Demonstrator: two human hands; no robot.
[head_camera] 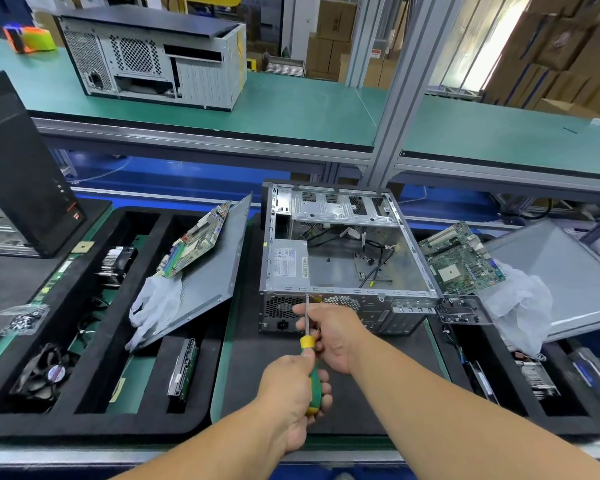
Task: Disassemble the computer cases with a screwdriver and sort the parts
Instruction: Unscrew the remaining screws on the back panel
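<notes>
Head view: left hand point(291, 386) grips the green-yellow screwdriver point(310, 372) handle, right hand point(333, 336) pinches its shaft, tip against the open computer case point(347, 251) rear panel, just beyond both hands on the desk point(371, 386).

The open computer case point(347, 258) lies in the middle of the bench point(329, 403), its top side uncovered, so its cavity can be entered from above. Inside, the power supply point(284, 263) fills the near-left corner, the drive cage point(336, 206) spans the far end, and loose cables point(378, 258) cross the floor between. On the left a side panel point(215, 271) leans out of the sorting tray point(94, 344), just beside the case, carrying a motherboard point(194, 240) and a white glove point(153, 306). On the right a second motherboard point(461, 258) touches the case wall. A bare strip of mat lies near the case's rear face.
</notes>
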